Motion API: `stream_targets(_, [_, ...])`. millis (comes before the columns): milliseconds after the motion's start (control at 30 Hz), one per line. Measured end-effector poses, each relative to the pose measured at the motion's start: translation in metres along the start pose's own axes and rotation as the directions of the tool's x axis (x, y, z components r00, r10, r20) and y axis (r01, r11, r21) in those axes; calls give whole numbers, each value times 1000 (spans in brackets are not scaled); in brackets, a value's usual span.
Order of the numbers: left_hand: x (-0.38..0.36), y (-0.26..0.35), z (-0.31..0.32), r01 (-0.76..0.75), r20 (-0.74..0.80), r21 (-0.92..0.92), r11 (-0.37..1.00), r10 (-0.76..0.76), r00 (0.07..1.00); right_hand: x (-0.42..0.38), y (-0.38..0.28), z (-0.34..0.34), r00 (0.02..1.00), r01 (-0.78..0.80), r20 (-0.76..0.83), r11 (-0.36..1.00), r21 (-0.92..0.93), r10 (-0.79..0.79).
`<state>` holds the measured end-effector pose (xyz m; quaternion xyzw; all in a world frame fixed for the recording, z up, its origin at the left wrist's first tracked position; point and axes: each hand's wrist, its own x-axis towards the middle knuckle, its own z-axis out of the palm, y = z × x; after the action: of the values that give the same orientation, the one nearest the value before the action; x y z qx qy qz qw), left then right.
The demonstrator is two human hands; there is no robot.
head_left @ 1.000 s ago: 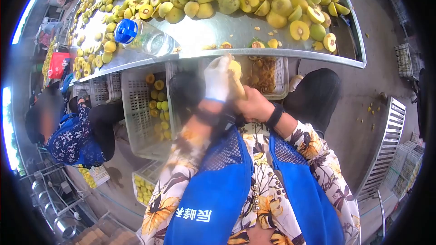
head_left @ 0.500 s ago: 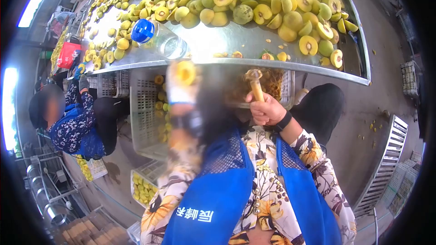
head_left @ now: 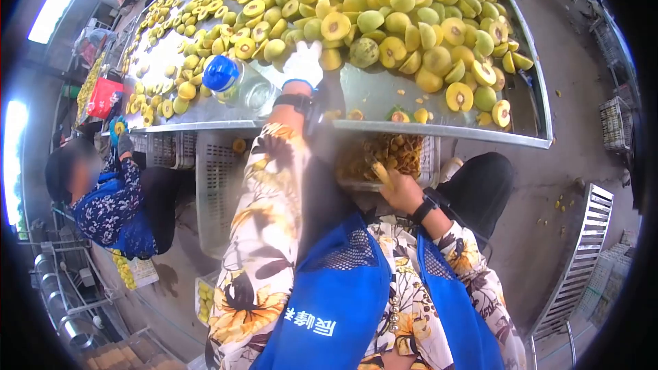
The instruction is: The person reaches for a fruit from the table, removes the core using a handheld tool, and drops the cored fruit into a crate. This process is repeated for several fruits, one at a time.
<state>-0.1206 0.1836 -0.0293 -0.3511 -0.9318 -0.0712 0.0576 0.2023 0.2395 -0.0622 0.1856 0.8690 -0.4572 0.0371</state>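
My left hand (head_left: pixel 303 65), in a white glove, reaches over the metal table to the near edge of a heap of halved yellow-green stone fruit (head_left: pixel 393 51). Its fingers are stretched out against the fruit; no half shows clearly in its grasp. Just to its right lies a fruit half (head_left: pixel 330 59). Low in front of me, below the table edge, my bare right hand (head_left: pixel 403 192) is closed around a tool with a wooden handle (head_left: pixel 381 173). The tool's far end is hard to make out against a crate of brownish-orange scraps (head_left: pixel 404 154).
A blue-capped clear bottle (head_left: pixel 236 85) stands left of my left arm. The metal table's rim (head_left: pixel 425 131) runs across in front. A pale plastic crate (head_left: pixel 216 192) sits below left. Another person (head_left: pixel 116 199) works at the left. A slatted rack (head_left: pixel 582 247) is at right.
My left hand has moved up from the table edge to the fruit heap; the half it held earlier is out of sight. My right hand has lowered slightly, still gripping the tool.
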Motion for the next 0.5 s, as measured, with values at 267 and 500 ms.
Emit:
stream_targets(267, [-24, 0, -23, 232, 186, -701, 675, -142, 972, 6, -12, -15, 972, -53, -222, 989, 138, 83])
stream_targets(500, [-118, 41, -69, 554, 546, -829, 75, 319, 774, 36, -34, -42, 942, 171, -333, 913, 370, -41])
